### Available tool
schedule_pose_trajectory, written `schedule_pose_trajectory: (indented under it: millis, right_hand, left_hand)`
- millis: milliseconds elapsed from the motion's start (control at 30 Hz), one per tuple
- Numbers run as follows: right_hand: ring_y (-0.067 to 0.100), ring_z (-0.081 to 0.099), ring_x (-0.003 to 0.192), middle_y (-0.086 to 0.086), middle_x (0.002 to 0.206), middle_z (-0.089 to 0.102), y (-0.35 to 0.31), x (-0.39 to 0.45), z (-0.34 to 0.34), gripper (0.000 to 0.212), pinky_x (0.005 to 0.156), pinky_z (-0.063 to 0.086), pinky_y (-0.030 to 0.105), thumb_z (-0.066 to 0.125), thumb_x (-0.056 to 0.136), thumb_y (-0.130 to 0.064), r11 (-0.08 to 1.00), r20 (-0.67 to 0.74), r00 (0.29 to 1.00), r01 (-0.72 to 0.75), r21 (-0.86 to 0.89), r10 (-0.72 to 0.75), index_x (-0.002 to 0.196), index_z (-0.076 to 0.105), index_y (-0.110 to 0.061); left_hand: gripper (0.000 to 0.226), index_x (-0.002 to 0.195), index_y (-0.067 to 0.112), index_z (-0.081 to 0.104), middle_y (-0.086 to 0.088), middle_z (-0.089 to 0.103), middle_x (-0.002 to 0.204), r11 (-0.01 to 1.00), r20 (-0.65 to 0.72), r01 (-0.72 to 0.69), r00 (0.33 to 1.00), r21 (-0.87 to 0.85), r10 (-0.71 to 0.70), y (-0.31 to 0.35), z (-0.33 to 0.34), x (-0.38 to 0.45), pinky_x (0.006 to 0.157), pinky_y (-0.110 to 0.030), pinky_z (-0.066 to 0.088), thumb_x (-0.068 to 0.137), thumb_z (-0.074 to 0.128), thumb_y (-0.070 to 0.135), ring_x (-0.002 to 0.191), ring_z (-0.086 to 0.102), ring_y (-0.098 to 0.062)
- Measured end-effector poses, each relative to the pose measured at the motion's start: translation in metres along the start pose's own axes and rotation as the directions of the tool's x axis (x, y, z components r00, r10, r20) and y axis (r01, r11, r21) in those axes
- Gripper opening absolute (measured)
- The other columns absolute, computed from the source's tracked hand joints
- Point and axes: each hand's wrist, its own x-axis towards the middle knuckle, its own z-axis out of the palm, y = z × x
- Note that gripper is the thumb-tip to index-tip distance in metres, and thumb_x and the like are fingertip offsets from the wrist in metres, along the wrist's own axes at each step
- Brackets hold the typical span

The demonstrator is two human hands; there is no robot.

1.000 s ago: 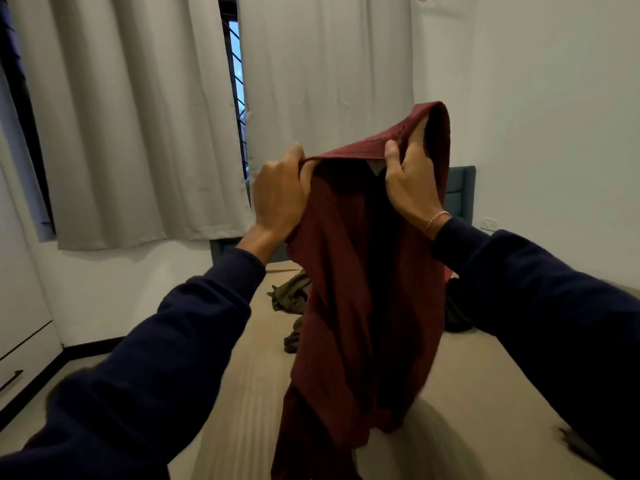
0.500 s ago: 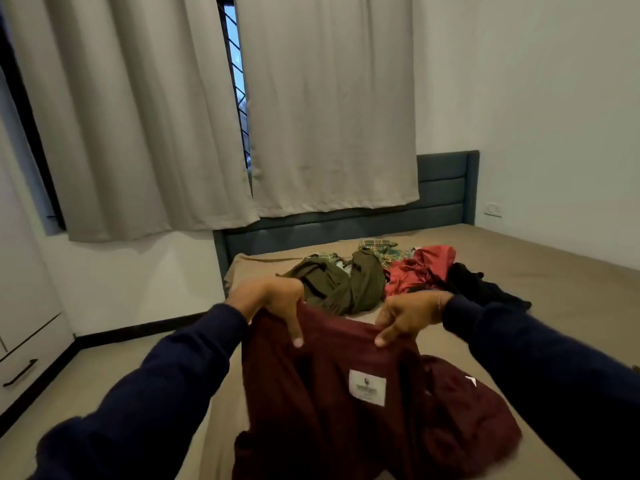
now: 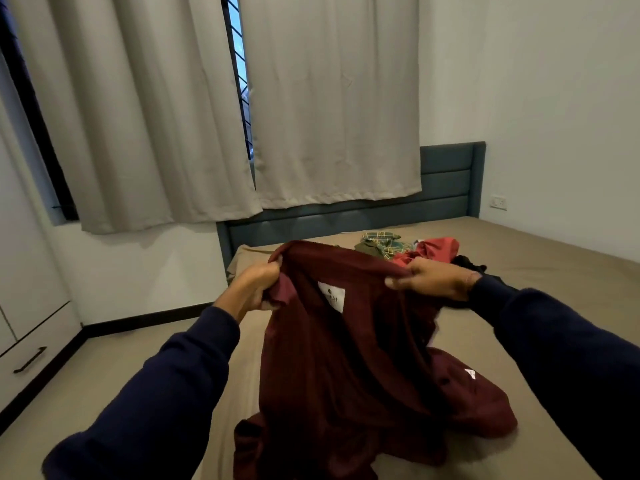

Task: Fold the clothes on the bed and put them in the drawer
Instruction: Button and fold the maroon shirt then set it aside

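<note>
The maroon shirt (image 3: 349,344) hung from both hands above the bed (image 3: 540,258), its long axis running from the gripped upper edge down and toward the person. The lower part lay bunched on the mattress near the bottom of the view. The left hand (image 3: 258,289) clamped one end of the upper edge in a closed fist; the right hand (image 3: 427,280) pinched the other end between thumb and curled fingers. Each grip was closed on cloth, and the edge spanned between them with slight slack. Both hands stood about equally near the garment.

The fabric was a soft, matte weave that draped in deep folds. A white rectangular label (image 3: 331,296) faced the camera, which suggests the inside was showing. To lay it flat, the hem must likely be drawn away from the hands.

A pile of unfolded clothes (image 3: 412,247) lay beyond, near the padded headboard (image 3: 446,181). A drawer (image 3: 31,358) with a bar handle stood at left, closed.
</note>
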Motion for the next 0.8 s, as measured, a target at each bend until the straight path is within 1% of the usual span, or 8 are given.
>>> schedule_pose_trajectory:
  millis: [67, 133, 233, 333, 467, 600, 700, 800]
  right_hand:
    - [0.027, 0.073, 0.076, 0.018, 0.100, 0.074, -0.017, -0.006, -0.010, 0.031, 0.078, 0.062, 0.041, 0.058, 0.101, -0.026, 0.820, -0.008, 0.997, -0.063, 0.569, 0.083, 0.111, 0.068, 0.002]
    - [0.023, 0.074, 0.071, 0.019, 0.100, 0.073, -0.041, -0.014, -0.026, 0.026, 0.076, 0.061, 0.040, 0.050, 0.104, -0.016, 0.542, -0.037, 0.999, 0.010, 0.841, 0.040, 0.115, 0.064, 0.002]
    - [0.016, 0.074, 0.070, 0.011, 0.087, 0.076, -0.091, -0.035, -0.053, 0.023, 0.066, 0.063, 0.031, 0.045, 0.106, -0.016, 0.332, -0.223, 0.972, 0.233, 0.914, -0.069, 0.109, 0.063, -0.002]
    - [0.023, 0.075, 0.089, 0.013, 0.106, 0.076, -0.137, -0.063, -0.072, 0.032, 0.065, 0.062, 0.037, 0.041, 0.108, -0.024, 0.232, -0.372, 0.913, 0.403, 0.885, -0.168, 0.124, 0.060, -0.005]
    - [0.028, 0.074, 0.100, 0.010, 0.125, 0.069, -0.184, -0.094, -0.085, 0.042, 0.063, 0.061, 0.043, 0.039, 0.108, -0.038, 0.276, -0.507, 0.825, 0.563, 0.779, -0.251, 0.137, 0.053, -0.011]
    - [0.022, 0.074, 0.098, 0.002, 0.121, 0.069, -0.214, -0.116, -0.091, 0.034, 0.064, 0.061, 0.041, 0.051, 0.105, -0.035, 0.432, -0.635, 0.675, 0.734, 0.524, -0.376, 0.135, 0.052, -0.018]
    - [0.018, 0.076, 0.088, 0.002, 0.121, 0.069, -0.228, -0.125, -0.092, 0.047, 0.058, 0.060, 0.032, 0.066, 0.096, -0.032, 0.615, -0.717, 0.528, 0.769, 0.175, -0.456, 0.138, 0.048, -0.019]
    - [0.008, 0.073, 0.069, -0.004, 0.110, 0.069, -0.236, -0.122, -0.095, 0.064, 0.046, 0.054, 0.025, 0.070, 0.092, -0.040, 0.741, -0.763, 0.430, 0.665, -0.093, -0.482, 0.144, 0.037, -0.018]
  left_hand:
    - [0.023, 0.106, 0.018, 0.057, -0.009, 0.065, 0.090, 0.953, 0.064, 0.041, 0.998, -0.300, -0.023, 0.017, 0.001, -0.009, 0.063, -0.038, 0.055, 0.107, 0.041, 0.034, 0.074, 0.063, -0.023]
    - [0.031, 0.119, 0.010, 0.062, -0.012, 0.071, 0.101, 0.845, 0.091, -0.020, 0.992, -0.535, 0.081, 0.043, -0.002, -0.015, 0.061, -0.037, 0.058, 0.104, 0.044, 0.031, 0.075, 0.067, -0.024]
    - [0.037, 0.118, 0.008, 0.064, -0.012, 0.075, 0.107, 0.667, 0.063, -0.209, 0.931, -0.715, 0.359, 0.095, -0.004, -0.042, 0.068, -0.042, 0.060, 0.105, 0.037, 0.030, 0.088, 0.074, -0.027]
    - [0.040, 0.129, 0.013, 0.062, -0.009, 0.071, 0.120, 0.610, -0.126, -0.494, 0.830, -0.620, 0.544, 0.141, 0.000, -0.072, 0.072, -0.049, 0.061, 0.105, 0.040, 0.037, 0.107, 0.069, -0.027]
    - [0.031, 0.117, 0.017, 0.065, -0.007, 0.075, 0.106, 0.488, -0.283, -0.736, 0.649, -0.470, 0.706, 0.186, 0.004, -0.108, 0.079, -0.054, 0.061, 0.106, 0.042, 0.034, 0.098, 0.073, -0.024]
    - [0.033, 0.118, 0.024, 0.065, -0.002, 0.071, 0.112, 0.320, -0.322, -0.937, 0.348, -0.138, 0.880, 0.220, 0.004, -0.123, 0.091, -0.042, 0.058, 0.101, 0.044, 0.044, 0.104, 0.070, -0.014]
    - [0.028, 0.106, 0.013, 0.066, 0.011, 0.063, 0.085, 0.223, -0.404, -0.964, 0.147, 0.146, 0.903, 0.239, 0.008, -0.131, 0.073, -0.012, 0.051, 0.103, 0.045, 0.032, 0.076, 0.062, 0.008]
    - [0.038, 0.094, 0.009, 0.068, 0.020, 0.050, 0.067, 0.242, -0.550, -0.897, -0.002, 0.370, 0.835, 0.255, 0.009, -0.133, 0.060, -0.009, 0.042, 0.100, 0.045, 0.039, 0.056, 0.051, 0.003]
